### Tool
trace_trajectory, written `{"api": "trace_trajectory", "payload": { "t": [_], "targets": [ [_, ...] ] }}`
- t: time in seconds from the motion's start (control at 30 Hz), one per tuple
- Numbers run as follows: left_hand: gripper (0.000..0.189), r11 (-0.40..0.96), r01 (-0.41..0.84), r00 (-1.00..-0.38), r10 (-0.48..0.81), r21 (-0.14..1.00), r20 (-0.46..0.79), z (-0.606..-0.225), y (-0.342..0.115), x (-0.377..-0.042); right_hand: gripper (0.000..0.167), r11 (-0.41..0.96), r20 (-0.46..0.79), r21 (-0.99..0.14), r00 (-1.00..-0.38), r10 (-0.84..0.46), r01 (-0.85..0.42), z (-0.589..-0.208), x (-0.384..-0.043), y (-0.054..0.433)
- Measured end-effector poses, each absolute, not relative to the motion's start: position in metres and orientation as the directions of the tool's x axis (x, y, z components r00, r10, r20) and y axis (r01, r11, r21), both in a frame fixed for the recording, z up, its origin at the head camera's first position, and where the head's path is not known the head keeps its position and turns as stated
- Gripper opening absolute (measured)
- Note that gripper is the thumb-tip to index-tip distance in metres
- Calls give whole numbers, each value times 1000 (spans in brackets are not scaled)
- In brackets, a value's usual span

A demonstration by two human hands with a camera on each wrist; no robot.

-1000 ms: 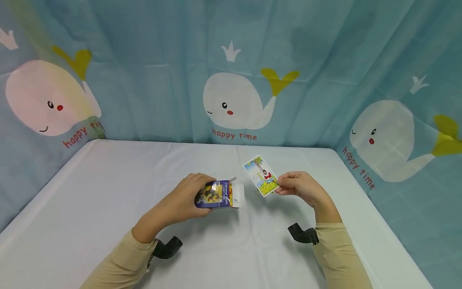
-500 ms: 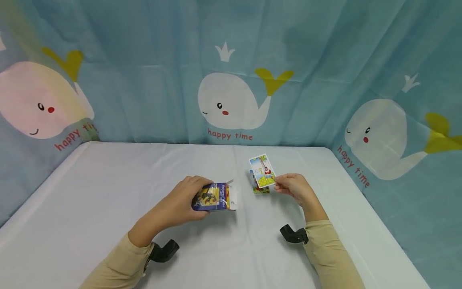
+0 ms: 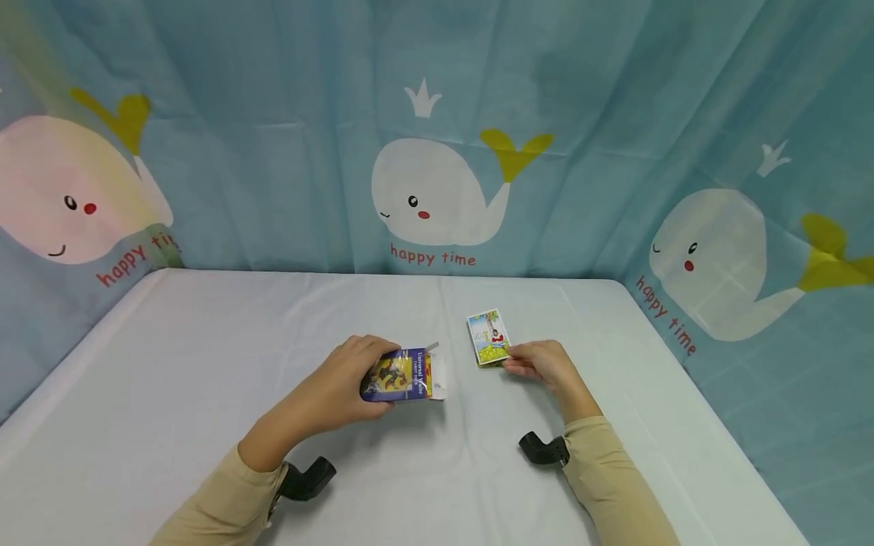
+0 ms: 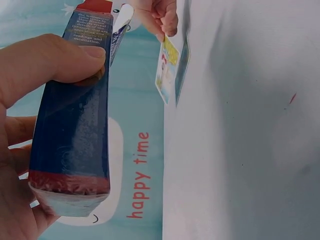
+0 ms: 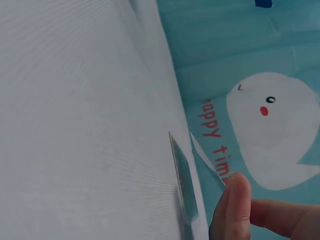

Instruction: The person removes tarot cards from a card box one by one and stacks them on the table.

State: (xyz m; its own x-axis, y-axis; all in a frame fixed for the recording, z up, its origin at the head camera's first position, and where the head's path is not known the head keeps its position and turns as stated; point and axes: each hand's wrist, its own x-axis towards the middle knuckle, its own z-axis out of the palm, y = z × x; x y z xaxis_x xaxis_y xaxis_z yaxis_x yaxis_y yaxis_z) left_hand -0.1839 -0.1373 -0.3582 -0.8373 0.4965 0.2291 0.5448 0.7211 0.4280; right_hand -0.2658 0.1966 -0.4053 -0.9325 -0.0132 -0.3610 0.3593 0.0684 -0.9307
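Head view: left grip (image 3: pixel 341 384) clamped on glossy rectangular box (image 3: pixel 399 375), right grip (image 3: pixel 545 367) pinching thin card (image 3: pixel 488 336).

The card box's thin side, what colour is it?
The thin side is dark blue with a red band, clearest in the left wrist view.

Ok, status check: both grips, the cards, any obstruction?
Left grip holding Universal Waite tarot deck box, its end open. Right grip pinching tarot card, just above another card. No obstruction seen between the cards.
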Motion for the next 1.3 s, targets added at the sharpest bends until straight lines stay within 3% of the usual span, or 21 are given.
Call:
{"api": "trace_trajectory", "payload": {
  "t": [0.53, 0.77, 1.3],
  "targets": [
    [70, 718, 551, -833, 507, 425, 223, -358, -136, -184, 28, 72, -423, -903, -906, 18, 423, -412, -266, 195],
    [70, 721, 549, -834, 505, 422, 224, -358, -135, -183, 20, 169, -449, -877, -892, 42, 450, -410, -264, 194],
    [70, 721, 552, -833, 501, 420, 234, -359, -135, -183, 23, 340, -448, -840, -894, 5, 423, -411, -264, 197]
  ]
}}
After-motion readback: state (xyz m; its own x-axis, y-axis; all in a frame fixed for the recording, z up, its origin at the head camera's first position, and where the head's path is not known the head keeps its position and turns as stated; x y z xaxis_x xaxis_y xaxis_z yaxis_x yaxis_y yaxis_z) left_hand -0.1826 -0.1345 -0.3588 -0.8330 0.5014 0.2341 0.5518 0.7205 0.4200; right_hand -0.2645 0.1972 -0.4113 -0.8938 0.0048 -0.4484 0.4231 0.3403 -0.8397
